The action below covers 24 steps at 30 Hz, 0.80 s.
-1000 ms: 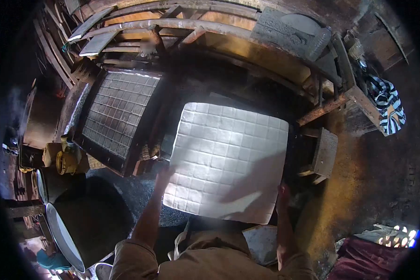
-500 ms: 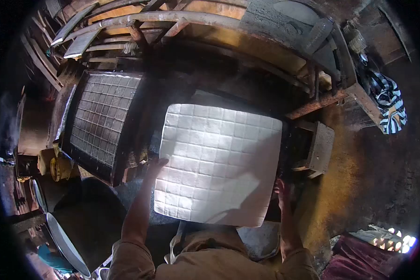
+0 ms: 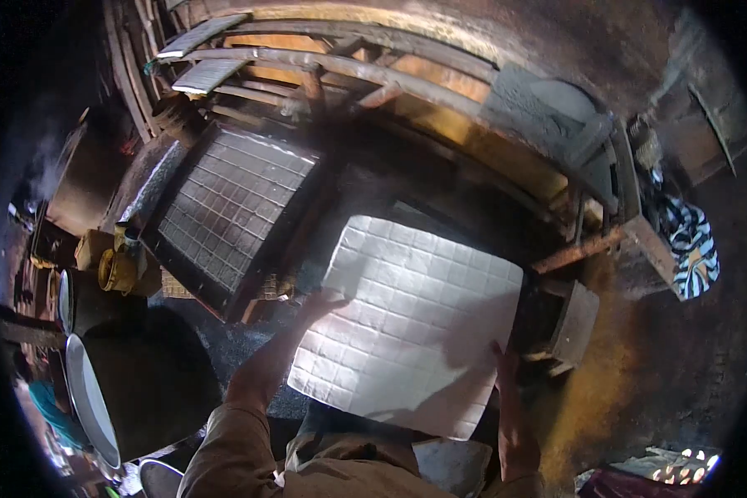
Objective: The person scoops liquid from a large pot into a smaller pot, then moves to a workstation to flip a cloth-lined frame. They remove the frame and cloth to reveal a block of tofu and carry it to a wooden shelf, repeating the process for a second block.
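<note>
A: Head view, what've L and R got?

B: L hand [image 3: 322,305] is on the near-left edge of a broad, flat white slab with a pressed grid of squares [image 3: 407,307]. Thumb's over the top face, fingers out of sight, so I'd call that grip clamped on the slab.

A: And R?

B: R hand [image 3: 505,365] is at the opp. edge, touching it. Can't tell if that grip's clamped; the underside's hidden.

A: Slab's loc.?

B: In front of the torso, between both hands, tilted a bit in view. Can't tell what's under it, if anything.

A: Step, approx.?

B: Handling it by its sides, I'd judge. Any shift would call for even support L & R, w/ R's hold firm, so the sheet doesn't bend or slip.

A: What's nearby?

B: Dark-framed rectangular grid panel [image 3: 232,212] to the L, yellow plastic bucket [image 3: 116,272] past it, large dark round vat w/ a pale rim [image 3: 153,390] nearer the body. Small wooden stool [image 3: 577,319] just R of the slab; black-and-white striped cloth [image 3: 692,249] far R.
</note>
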Tool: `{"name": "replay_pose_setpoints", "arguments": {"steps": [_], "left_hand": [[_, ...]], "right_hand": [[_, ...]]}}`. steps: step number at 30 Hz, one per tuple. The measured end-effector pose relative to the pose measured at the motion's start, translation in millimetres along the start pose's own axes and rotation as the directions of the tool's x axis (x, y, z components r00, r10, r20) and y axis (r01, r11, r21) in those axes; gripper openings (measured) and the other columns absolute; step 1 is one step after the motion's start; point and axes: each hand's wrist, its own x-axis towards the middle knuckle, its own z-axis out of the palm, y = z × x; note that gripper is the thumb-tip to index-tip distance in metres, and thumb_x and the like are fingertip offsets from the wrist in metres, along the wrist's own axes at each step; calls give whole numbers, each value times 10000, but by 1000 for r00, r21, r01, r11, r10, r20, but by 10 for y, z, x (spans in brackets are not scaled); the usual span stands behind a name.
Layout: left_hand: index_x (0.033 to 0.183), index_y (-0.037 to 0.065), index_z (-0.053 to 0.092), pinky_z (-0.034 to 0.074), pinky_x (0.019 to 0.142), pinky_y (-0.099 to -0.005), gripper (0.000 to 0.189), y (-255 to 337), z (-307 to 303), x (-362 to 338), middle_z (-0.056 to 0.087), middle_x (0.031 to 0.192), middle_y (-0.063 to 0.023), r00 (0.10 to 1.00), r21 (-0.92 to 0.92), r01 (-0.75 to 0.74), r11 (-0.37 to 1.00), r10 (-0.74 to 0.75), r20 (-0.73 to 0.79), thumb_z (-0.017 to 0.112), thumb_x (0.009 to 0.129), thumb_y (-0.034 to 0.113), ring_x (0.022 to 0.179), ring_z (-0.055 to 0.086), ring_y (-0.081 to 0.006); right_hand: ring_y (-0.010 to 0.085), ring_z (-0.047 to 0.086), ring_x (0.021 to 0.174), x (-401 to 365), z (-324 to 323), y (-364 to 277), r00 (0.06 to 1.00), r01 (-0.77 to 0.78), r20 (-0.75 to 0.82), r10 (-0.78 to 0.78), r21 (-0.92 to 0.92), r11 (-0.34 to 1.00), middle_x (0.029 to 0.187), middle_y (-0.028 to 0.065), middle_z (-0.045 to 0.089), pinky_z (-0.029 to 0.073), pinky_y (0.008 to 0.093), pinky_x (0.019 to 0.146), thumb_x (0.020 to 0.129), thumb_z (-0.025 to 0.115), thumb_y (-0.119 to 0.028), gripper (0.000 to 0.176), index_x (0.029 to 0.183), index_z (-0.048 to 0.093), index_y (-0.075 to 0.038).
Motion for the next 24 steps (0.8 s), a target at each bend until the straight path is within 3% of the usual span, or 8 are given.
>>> {"name": "replay_pose_setpoints", "arguments": {"steps": [7, 10, 14, 16, 18, 19, 21, 24], "left_hand": [[958, 49, 584, 405, 785, -375, 677, 58, -362, -324, 566, 967, -126, 995, 15, -84, 996, 84, -43, 500, 702, 670, 903, 534, -248], [677, 28, 591, 403, 666, -415, 712, -290, -595, -251, 585, 731, -142, 924, 150, -329, 932, 351, -153, 440, 690, 724, 707, 558, -274], [544, 57, 590, 409, 624, -421, 716, -300, -1437, -560, 569, 603, -136, 956, 111, -234, 966, 249, -157, 380, 717, 719, 627, 557, -301], [559, 71, 602, 413, 608, -426, 709, -330, -2012, -832, 575, 608, -129, 985, 258, -116, 959, 144, -93, 378, 709, 726, 611, 558, -291], [577, 91, 615, 418, 589, -418, 695, -627, -2570, -1092, 550, 567, -105, 978, 311, -92, 946, 144, -150, 321, 765, 691, 601, 556, -261], [692, 106, 627, 417, 560, -402, 611, -786, -2848, -1236, 539, 552, -92, 960, 385, -166, 908, 239, -149, 328, 803, 627, 581, 552, -246], [1080, 170, 539, 413, 485, -336, 360, -871, -3475, -1602, 521, 537, -57, 996, 364, -39, 931, 63, -56, 381, 871, 416, 512, 531, -227], [1125, 202, 496, 429, 507, -354, 359, -1569, -4180, -1922, 542, 566, -61, 961, 450, -98, 888, 202, -190, 357, 878, 423, 542, 554, -231]], "right_hand": [[228, 414, 1094, -317, -168, -1193, 996, 44, 83, -42, -22, 999, 1212, 120, 434, 323, 325, 924, 756, 665, -278, 653, 1257, 360, 10], [104, 450, 775, -414, -100, -1783, 959, 212, 209, -190, -86, 974, 919, -30, 508, 364, 281, 755, 770, 644, -275, 394, 1072, 536, -47], [90, 484, 775, -1235, 603, -3123, 893, 358, 254, -370, 96, 929, 917, -6, 540, 386, 280, 755, 768, 640, -221, 343, 1028, 545, -19], [110, 519, 795, -1198, 867, -3282, 777, 485, 338, -531, 216, 847, 915, 13, 562, 417, 279, 735, 788, 609, -167, 325, 1049, 537, 13], [127, 540, 795, -1621, 1384, -3748, 771, 441, 436, -465, 160, 883, 907, 29, 573, 436, 272, 704, 807, 571, -115, 279, 1052, 536, 14], [142, 549, 791, -1679, 1562, -3844, 781, 368, 484, -393, 151, 917, 917, 46, 583, 434, 280, 709, 812, 561, -112, 275, 1056, 538, 11], [147, 552, 795, -1643, 2060, -3913, 777, 441, 456, -433, 96, 892, 913, 53, 587, 433, 284, 709, 810, 563, -114, 268, 1045, 546, 14], [158, 562, 776, -2177, 2978, -4342, 725, 498, 482, -491, 126, 858, 875, 59, 598, 438, 298, 695, 799, 588, -149, 254, 995, 578, 13]]}}
